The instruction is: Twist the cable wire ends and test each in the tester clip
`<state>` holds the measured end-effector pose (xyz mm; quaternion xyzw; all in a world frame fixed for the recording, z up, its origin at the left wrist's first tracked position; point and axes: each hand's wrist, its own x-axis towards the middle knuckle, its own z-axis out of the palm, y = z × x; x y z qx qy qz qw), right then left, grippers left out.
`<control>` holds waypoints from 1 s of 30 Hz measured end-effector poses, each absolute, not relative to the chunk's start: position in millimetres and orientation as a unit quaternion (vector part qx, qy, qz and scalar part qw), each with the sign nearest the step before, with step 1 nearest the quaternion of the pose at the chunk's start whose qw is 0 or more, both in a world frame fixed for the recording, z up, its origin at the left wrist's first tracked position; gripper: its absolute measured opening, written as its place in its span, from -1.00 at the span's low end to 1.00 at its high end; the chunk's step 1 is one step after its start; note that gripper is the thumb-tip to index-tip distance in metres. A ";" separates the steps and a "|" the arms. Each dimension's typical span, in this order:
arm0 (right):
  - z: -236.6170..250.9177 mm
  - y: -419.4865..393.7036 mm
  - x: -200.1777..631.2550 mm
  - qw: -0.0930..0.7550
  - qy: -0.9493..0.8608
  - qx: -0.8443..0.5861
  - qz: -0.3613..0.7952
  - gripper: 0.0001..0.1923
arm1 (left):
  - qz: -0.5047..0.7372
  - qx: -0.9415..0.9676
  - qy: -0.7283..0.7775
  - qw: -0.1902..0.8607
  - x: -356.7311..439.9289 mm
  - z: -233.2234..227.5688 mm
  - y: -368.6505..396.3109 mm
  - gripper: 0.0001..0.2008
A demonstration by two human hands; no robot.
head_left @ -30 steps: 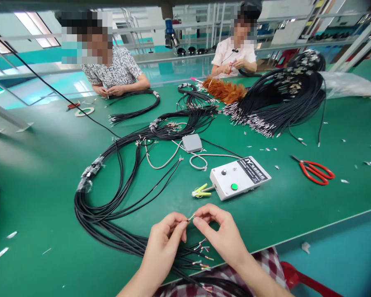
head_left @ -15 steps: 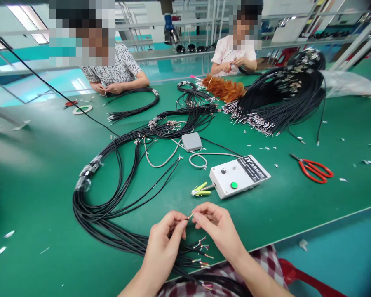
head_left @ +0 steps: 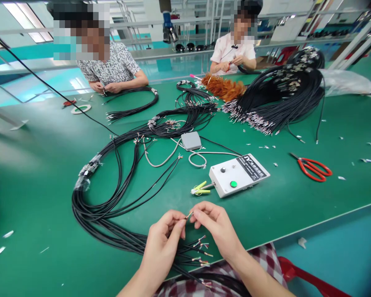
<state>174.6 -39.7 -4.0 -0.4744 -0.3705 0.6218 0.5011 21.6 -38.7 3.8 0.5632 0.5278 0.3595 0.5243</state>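
My left hand [head_left: 165,237] pinches a black cable near its stripped end, above the front of the green table. Short thin inner wires [head_left: 189,215] stick out of that end, and the fingertips of my right hand [head_left: 214,225] are closed on them. Below my hands lie the stripped, coloured ends of several more black cables [head_left: 123,241]. They belong to a bundle that curves to the left and is wrapped with clear tape [head_left: 88,171]. Just beyond my hands is a white control box [head_left: 235,179] with a green button and a yellow clip [head_left: 200,189] at its front.
Red-handled scissors [head_left: 315,168] lie to the right, a grey pedal [head_left: 191,141] behind the box. A large heap of black cables [head_left: 284,95] rests at the back right beside an orange-brown fluffy duster [head_left: 224,87]. Two people sit across the green table [head_left: 43,165]; scraps are scattered about.
Both hands stay almost in place, still pinching at the cable end. The view has shifted very slightly. The wires between my fingertips look turned a little.
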 end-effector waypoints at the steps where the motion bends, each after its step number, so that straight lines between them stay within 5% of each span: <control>1: -4.0 -39.2 174.2 0.501 -0.369 -0.473 0.624 -0.69 | 0.359 0.564 0.527 0.525 21.4 3.7 -38.7 -0.81; 15: -13.4 -44.8 164.7 0.481 -0.428 -0.504 0.576 -0.74 | 0.345 0.540 0.513 0.571 15.9 3.8 -38.5 -0.75; 24: -10.2 -44.3 168.2 0.439 -0.487 -0.516 0.552 -0.80 | 0.298 0.474 0.436 0.705 10.5 12.5 -28.8 -0.68; 30: -4.0 -44.0 173.4 0.422 -0.534 -0.528 0.509 -0.85 | 0.365 0.423 0.532 0.636 18.8 6.3 -30.2 -0.62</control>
